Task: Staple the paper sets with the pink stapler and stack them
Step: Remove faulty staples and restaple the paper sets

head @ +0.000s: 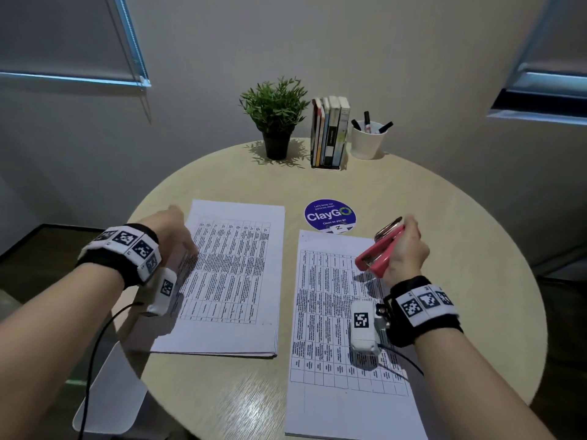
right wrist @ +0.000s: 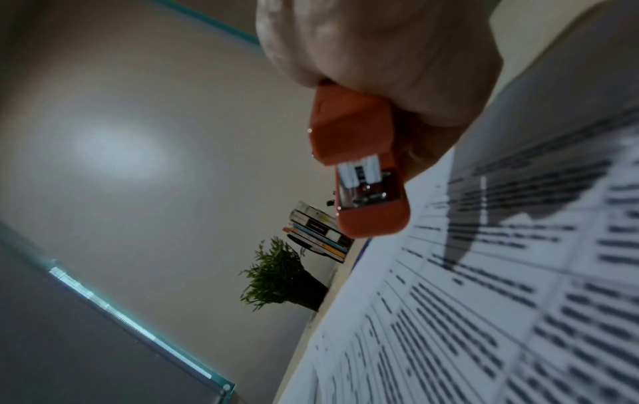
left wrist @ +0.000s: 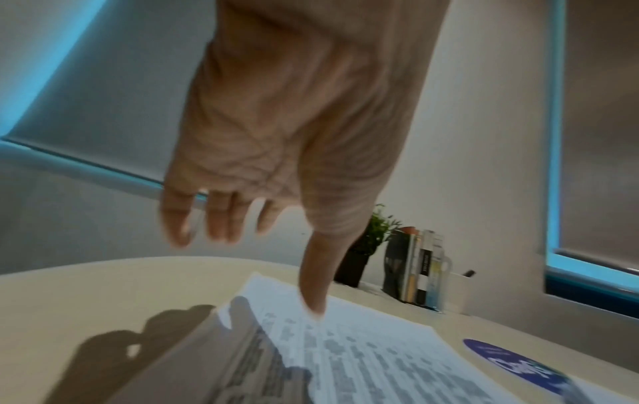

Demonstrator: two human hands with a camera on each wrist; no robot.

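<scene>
Two paper sets, one stapler, two hands, all on a single round table (head: 222,392) of pale wood grain.

At mid-left of the head view, left hand (head: 173,231) spread loosely, fingers (left wrist: 221,218) straight and apart, holding nothing; thumb tip down at the left edge of the left paper set (head: 233,274), contact too blurred in the left wrist view to confirm. Left paper set flat, white, rectangular, several sheets thick, printed with a dense table.

Along the top centre, one leafy green plant (head: 275,106) in a dark round pot, one upright row of books (head: 330,131) in a holder, one white cup (head: 367,141) with dark-capped markers. Below these, one round blue ClayGo sticker (head: 328,214), flat on the wood, just above the right paper set.

At lower right, right paper set (head: 343,338), likewise white, flat and printed.

At mid-right, right hand (head: 406,252) curled tight round the pink stapler (head: 379,249), raised clear of the right paper set's upper right portion. Stapler of smooth pink plastic with a shiny metal staple channel, mouth slightly parted, nose toward lower left.
</scene>
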